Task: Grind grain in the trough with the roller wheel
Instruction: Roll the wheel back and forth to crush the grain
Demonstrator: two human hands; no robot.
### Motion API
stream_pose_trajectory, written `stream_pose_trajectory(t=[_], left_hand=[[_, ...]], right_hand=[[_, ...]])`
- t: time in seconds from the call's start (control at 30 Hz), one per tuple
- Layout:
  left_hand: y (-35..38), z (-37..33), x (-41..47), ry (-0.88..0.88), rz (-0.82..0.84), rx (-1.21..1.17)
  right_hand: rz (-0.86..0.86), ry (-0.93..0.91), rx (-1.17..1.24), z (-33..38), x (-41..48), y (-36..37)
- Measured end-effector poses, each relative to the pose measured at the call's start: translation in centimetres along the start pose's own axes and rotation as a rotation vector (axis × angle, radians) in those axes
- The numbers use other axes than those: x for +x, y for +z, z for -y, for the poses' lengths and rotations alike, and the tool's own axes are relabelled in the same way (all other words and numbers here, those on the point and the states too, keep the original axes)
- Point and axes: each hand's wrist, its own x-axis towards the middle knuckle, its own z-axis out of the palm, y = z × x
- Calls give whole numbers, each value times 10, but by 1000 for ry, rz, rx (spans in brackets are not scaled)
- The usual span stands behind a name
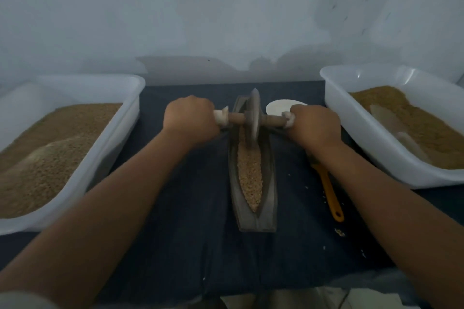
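Observation:
A long, narrow boat-shaped trough lies lengthwise on the dark cloth in the middle, its groove filled with tan grain. A grey roller wheel stands upright in the far part of the groove on a wooden axle. My left hand grips the axle's left end, which is wrapped in white. My right hand grips the wrapped right end. Both arms reach forward.
A white plastic tub of brown grain stands at the left. Another white tub with grain and a pale scoop stands at the right. A yellow-handled brush lies right of the trough, and a white dish behind my right hand. Spilled grains dot the cloth.

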Motion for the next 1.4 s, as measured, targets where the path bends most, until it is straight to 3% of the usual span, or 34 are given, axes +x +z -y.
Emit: stream_pose_trajectory(t=[0.17, 0.3, 0.6, 0.73, 0.83, 0.9, 1.13, 1.27, 1.4], left_hand=[[-3, 9, -59, 75, 3, 7], [4, 19, -112, 218, -196, 1], [22, 9, -8, -58, -22, -95], [17, 14, -51, 8, -42, -82], [15, 20, -101, 144, -166, -89], [13, 21, -112, 179, -216, -91], [12, 7, -11, -47, 17, -41], [14, 9, -31, -62, -19, -65], [16, 16, -102, 70, -161, -73]], right_hand=[[75, -84, -21, -9, -44, -13], [-38, -242, 25, -17, -95, -26], [-32, -88, -99, 9, 6, -18], [43, -133, -85, 0, -24, -24], [-56, -242, -8, -6, -76, -31], [-25, -250, 49, -12, -90, -27], [-38, -71, -37, 2, -7, -8], [53, -68, -23, 4, -12, -18], [-45, -219, 53, -4, -74, -26]])
